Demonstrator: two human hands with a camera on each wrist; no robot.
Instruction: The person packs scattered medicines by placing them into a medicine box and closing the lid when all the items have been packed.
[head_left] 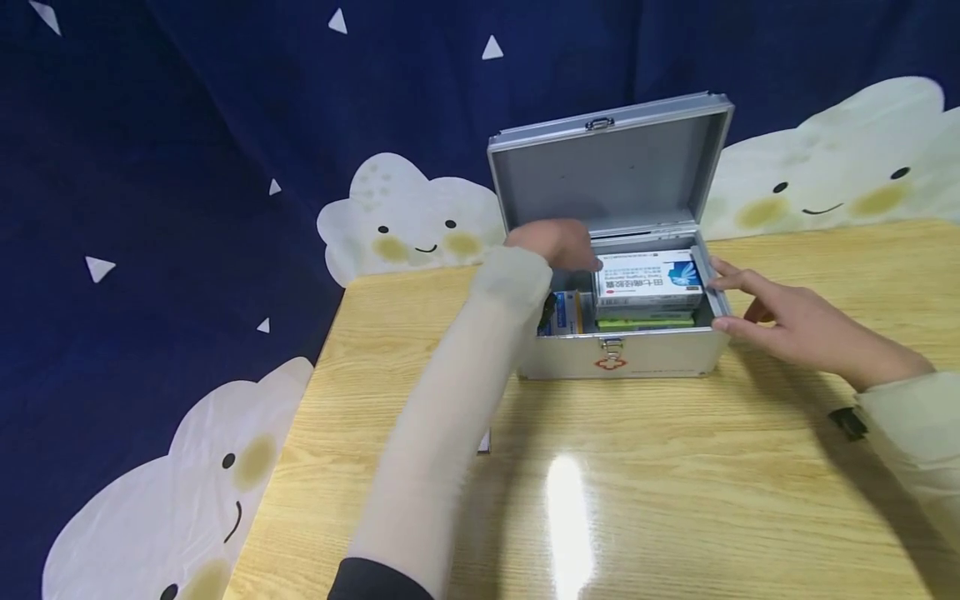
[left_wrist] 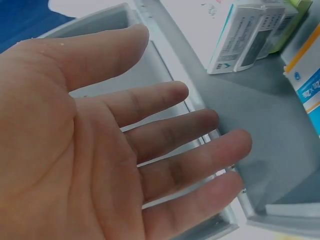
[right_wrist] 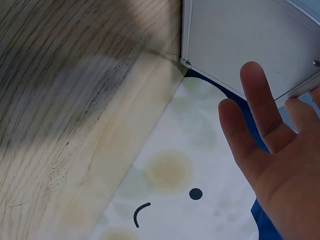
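Note:
A silver first-aid case with a red cross stands on the table, its lid raised. Inside lie a white medicine box with a blue butterfly-like print, a green box beneath the stack, and a blue, white and orange box at the left. My left hand hovers over the case's left rear part; the left wrist view shows its palm bare and its fingers extended, apart from the boxes. My right hand rests fingertips and thumb on the case's right rim, other fingers loosely extended.
The case sits on a wooden table near its back edge. Behind hangs a dark blue curtain with white clouds and triangles. A small white-edged item is mostly hidden behind my left forearm.

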